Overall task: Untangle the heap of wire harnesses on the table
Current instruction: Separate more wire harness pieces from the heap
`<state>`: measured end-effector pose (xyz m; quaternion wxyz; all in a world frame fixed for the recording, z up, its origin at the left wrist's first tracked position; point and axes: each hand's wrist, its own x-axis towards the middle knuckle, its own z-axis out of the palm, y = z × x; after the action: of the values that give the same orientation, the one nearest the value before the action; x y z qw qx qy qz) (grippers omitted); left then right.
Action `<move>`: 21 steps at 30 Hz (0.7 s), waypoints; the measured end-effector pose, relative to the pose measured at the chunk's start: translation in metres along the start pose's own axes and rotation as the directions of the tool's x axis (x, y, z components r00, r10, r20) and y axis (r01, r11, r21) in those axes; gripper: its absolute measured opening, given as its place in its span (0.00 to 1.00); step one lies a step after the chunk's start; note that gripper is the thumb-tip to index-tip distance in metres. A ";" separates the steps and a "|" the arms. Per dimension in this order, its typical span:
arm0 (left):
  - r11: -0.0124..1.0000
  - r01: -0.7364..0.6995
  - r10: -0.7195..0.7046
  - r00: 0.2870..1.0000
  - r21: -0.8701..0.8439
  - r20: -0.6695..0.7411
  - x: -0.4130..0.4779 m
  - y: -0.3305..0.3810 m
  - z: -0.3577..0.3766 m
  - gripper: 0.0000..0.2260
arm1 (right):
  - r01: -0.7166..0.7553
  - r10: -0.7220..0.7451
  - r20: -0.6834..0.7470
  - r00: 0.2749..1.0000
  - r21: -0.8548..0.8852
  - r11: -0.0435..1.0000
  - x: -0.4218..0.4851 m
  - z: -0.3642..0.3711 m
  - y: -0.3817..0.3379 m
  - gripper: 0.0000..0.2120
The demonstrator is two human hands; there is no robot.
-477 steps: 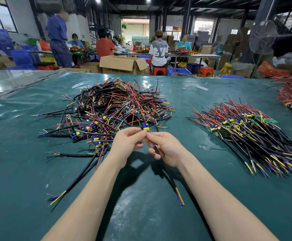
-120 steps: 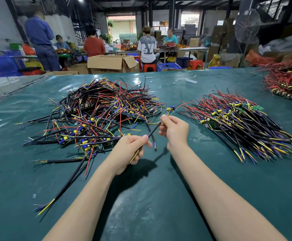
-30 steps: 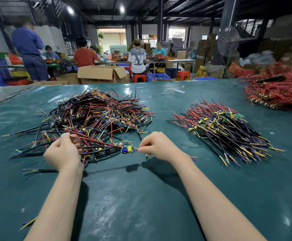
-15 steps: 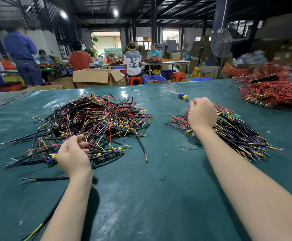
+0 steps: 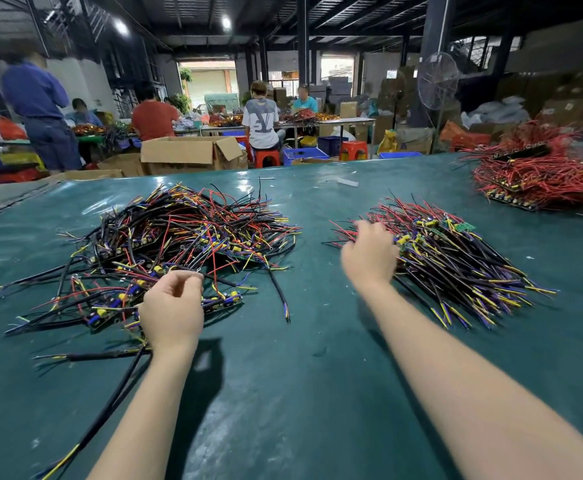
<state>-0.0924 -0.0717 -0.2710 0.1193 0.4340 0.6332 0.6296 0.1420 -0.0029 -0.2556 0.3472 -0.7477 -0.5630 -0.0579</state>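
Head view: tangled heap [image 5: 186, 237] lies left of centre on the table [image 5: 300, 393], sizeable, so by judgement much remains. Left hand [image 5: 172, 306] curls at its near edge; a grip on a wire cannot be confirmed. Right hand [image 5: 369, 254], blurred, meets the straightened pile [image 5: 456, 265] opposite; its grasp is indeterminate.

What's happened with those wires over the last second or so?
The right hand carried one harness away from the tangled heap, rightward, to the sorted pile, where the hand now is; the picture is blurred there, so whether it has let go is unclear. The left hand stayed at the heap's near edge. Both piles and the red bundle lie as before.
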 end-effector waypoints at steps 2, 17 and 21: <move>0.969 -0.113 0.110 0.994 0.219 0.024 -0.005 0.000 -0.002 0.06 | 0.115 -0.124 0.101 0.987 0.094 0.989 -0.025 0.016 -0.023 0.16; 0.635 -0.181 0.010 0.974 0.751 0.227 -0.010 -0.014 0.002 0.17 | 0.052 -0.089 0.360 0.929 0.111 0.992 -0.056 0.027 -0.037 0.10; 0.624 -0.220 0.036 0.967 0.749 0.254 -0.004 -0.017 -0.003 0.13 | 0.113 -0.124 0.270 0.955 0.055 0.992 -0.054 0.025 -0.032 0.10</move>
<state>-0.0991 -0.0738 -0.2876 -0.0558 0.5524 0.7918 0.2545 0.0868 -0.0275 -0.2850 0.2768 -0.7065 -0.6503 0.0361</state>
